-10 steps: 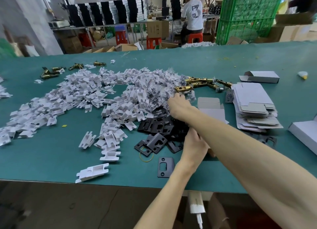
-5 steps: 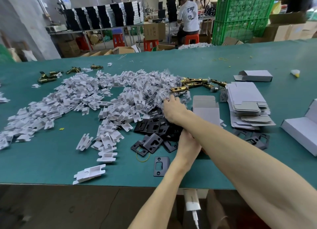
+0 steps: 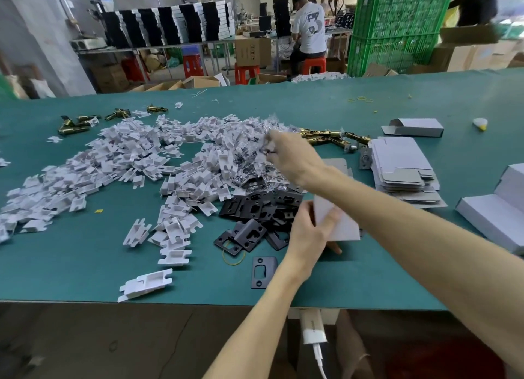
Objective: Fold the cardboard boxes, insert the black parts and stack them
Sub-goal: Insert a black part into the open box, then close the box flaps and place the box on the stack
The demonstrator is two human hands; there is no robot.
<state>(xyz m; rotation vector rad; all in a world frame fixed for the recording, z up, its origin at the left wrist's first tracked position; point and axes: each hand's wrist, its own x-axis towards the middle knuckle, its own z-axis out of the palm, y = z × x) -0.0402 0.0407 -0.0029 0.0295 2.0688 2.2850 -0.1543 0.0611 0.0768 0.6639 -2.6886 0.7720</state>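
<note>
My left hand (image 3: 307, 235) grips a small white cardboard box (image 3: 337, 224) just above the green table, beside a heap of black metal plates (image 3: 256, 211). My right hand (image 3: 289, 156) is raised over the pile of small clear screw bags (image 3: 255, 163) and pinches one bag between its fingertips. One black plate (image 3: 263, 271) lies alone near the table's front edge. A stack of flat unfolded boxes (image 3: 402, 171) sits to the right, partly behind my right forearm.
White folded card inserts (image 3: 119, 163) spread over the left and middle of the table (image 3: 85, 265). Brass latch bolts (image 3: 331, 136) lie behind the bags. Folded white boxes (image 3: 493, 211) stand at the right edge, another (image 3: 415, 127) farther back. A person sits at a far bench.
My right hand has lifted from the black plates up and back over the bag pile, now pinching a bag. The left hand has raised the white box into view.
</note>
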